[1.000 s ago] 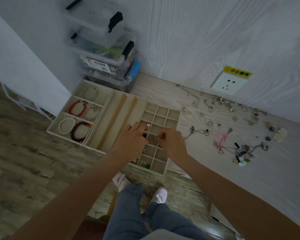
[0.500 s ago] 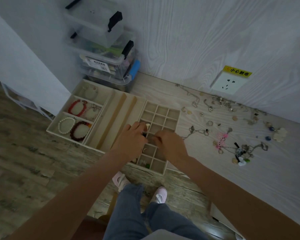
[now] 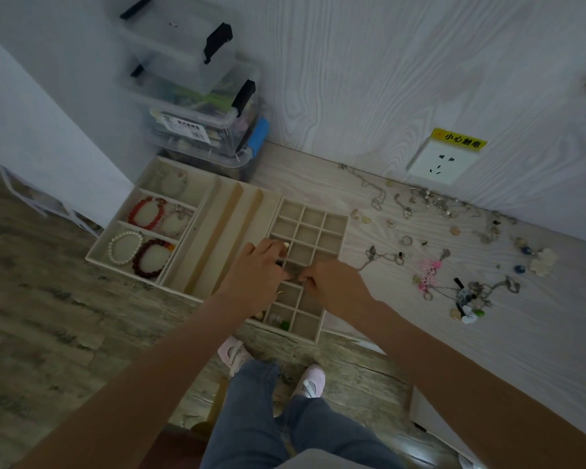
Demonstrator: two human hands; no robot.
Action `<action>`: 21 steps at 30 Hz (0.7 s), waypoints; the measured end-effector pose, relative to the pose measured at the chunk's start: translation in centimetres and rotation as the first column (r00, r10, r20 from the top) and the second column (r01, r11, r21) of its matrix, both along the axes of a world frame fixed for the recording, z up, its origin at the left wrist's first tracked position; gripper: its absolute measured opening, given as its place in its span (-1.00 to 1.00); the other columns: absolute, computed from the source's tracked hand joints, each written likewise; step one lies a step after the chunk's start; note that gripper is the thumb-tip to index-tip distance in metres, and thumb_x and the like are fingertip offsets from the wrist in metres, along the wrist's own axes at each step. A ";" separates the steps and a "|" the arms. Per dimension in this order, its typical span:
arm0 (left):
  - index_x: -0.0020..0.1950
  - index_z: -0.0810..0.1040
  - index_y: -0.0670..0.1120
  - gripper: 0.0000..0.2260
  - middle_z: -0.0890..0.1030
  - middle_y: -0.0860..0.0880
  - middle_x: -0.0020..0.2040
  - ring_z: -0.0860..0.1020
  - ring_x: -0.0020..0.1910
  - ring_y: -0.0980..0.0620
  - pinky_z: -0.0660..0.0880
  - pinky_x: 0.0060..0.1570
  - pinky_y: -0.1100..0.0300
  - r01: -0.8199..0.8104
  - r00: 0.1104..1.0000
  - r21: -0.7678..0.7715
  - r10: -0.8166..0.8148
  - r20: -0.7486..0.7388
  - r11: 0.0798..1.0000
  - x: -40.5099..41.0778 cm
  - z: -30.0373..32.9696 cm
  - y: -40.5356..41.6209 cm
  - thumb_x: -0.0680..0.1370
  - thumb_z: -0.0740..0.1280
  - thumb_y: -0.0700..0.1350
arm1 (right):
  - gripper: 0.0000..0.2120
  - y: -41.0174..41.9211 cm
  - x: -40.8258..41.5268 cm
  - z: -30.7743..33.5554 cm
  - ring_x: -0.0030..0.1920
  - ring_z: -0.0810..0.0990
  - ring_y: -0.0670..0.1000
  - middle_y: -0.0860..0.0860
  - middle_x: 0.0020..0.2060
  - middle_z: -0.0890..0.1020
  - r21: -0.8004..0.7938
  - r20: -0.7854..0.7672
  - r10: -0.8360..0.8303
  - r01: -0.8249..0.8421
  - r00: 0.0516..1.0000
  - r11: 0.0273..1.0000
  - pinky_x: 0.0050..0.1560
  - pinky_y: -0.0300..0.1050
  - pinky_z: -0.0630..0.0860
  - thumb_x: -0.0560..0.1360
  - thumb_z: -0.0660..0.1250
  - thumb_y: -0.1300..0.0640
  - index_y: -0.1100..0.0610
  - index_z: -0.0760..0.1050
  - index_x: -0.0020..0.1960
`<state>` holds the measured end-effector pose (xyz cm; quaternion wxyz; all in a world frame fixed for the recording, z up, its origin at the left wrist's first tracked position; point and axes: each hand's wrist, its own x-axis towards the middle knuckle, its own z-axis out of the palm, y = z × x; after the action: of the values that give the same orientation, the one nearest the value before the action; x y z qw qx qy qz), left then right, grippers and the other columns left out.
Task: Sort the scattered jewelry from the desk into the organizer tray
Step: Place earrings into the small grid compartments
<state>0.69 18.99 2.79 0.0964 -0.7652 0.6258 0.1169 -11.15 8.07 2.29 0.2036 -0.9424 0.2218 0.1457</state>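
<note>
Both hands hide tray (image 3: 332, 238) cells; pinched item too small to ID.

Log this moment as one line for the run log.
both hands over organizer tray grid | fingers pinching something small, unclear | jewelry on desk
</note>
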 end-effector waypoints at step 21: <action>0.34 0.46 0.12 -0.62 0.28 -0.05 0.37 0.22 0.34 -0.08 0.23 0.19 0.06 0.035 0.999 0.027 -0.035 0.011 0.999 0.3 0.8 -0.2 0.53 0.20 -0.11 | -0.88 0.9 3.4 0.7 -0.10 0.62 0.11 0.07 -0.09 0.59 -0.314 -0.155 0.178 -0.220 0.972 0.924 -0.27 -0.11 0.38 0.55 0.21 0.26 0.14 0.52 -0.05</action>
<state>0.97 18.81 3.58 0.1124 -0.7534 0.6368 0.1189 -7.80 8.92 3.01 0.0136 -0.9698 0.1583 0.1849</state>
